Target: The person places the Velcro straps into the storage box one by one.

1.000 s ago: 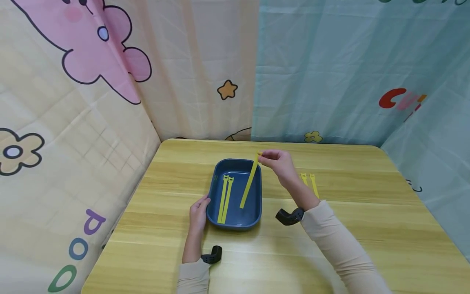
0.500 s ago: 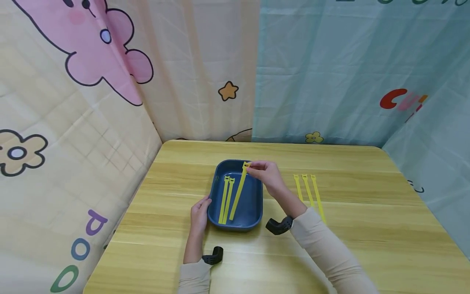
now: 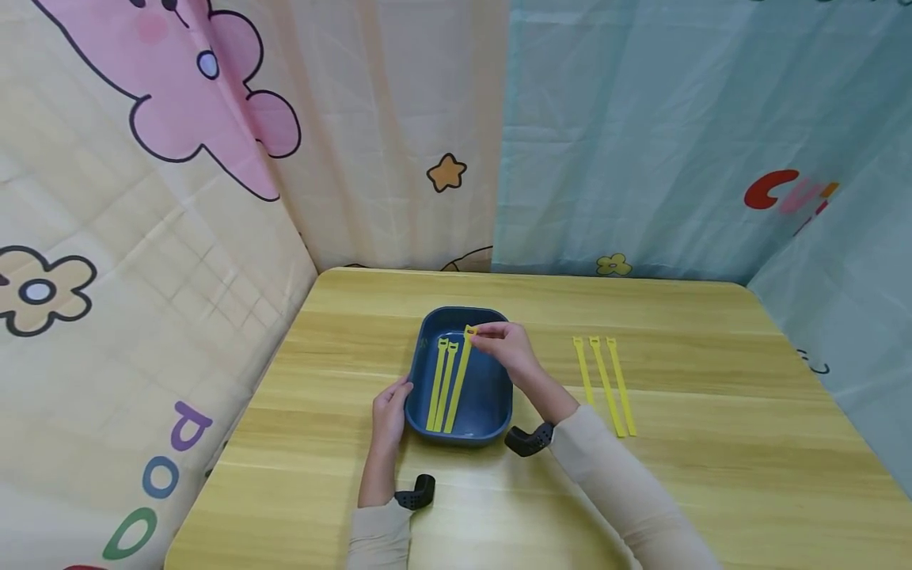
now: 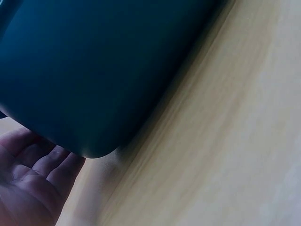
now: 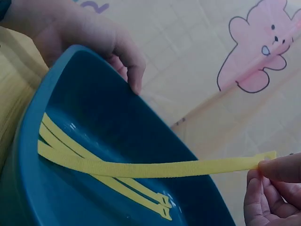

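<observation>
A yellow hook-and-loop cable tie (image 3: 458, 384) hangs slanted from my right hand (image 3: 504, 346), pinched by its slotted head between thumb and fingertips. In the right wrist view that tie (image 5: 141, 170) bends, its free end down at the tray's near wall. Two similar cable ties (image 3: 436, 388) lie side by side on the floor of the dark blue tray (image 3: 510, 404), just left of it. My left hand (image 3: 388, 412) holds the tray's left side, a digit over the rim in the right wrist view. From the left wrist, that hand (image 4: 37, 174) is partly hidden behind the tray.
Three more yellow cable ties (image 3: 604, 380) lie in a row on the wooden table (image 3: 712, 380), right of the tray. Printed curtains (image 3: 385, 158) hang behind the table and at both sides. Each wrist carries a black camera mount (image 3: 529, 440).
My right hand has moved left and down, bringing the pinched cable tie lower in the tray beside the other two. The ties on the right are uncovered. My left hand stays on the tray.
</observation>
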Demonstrator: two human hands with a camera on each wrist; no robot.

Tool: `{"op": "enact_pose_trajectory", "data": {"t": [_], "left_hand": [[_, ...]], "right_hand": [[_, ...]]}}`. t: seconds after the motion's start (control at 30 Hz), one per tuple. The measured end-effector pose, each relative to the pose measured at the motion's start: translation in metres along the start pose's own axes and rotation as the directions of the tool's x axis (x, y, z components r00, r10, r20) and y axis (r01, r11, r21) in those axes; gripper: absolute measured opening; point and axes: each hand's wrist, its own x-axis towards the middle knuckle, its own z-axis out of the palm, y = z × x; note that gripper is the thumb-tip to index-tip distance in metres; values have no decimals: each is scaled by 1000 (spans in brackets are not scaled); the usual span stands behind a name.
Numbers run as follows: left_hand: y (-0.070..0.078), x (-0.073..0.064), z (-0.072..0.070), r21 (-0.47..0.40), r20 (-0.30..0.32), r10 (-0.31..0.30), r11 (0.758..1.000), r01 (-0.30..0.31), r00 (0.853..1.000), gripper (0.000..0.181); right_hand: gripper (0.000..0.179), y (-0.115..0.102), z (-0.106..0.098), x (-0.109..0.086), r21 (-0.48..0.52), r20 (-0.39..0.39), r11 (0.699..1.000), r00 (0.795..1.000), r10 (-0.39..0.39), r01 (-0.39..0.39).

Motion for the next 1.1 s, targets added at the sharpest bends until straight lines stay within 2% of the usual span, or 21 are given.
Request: {"op": "enact_pose_trajectory", "data": {"t": [0.27,0.47,0.87,1.1], "left_hand": [[0,1,1,-8,2,6,1000,-6,1000,34],[2,1,1,-5,-8,-9,1000,9,1000,33],[-2,2,3,-20,9,18,1000,-18,1000,33],[-1,2,3,-32,-7,0,999,0,1000,32]], "right_hand": [[20,14,2,20,1,-53,998,997,59,-59],[19,21,6,32,-28,-66,997,995,72,-74],[19,29,13,46,-74,-76,993,993,91,-97],[17,41,20,53,-134,-93,982,989,119,-131]]}}
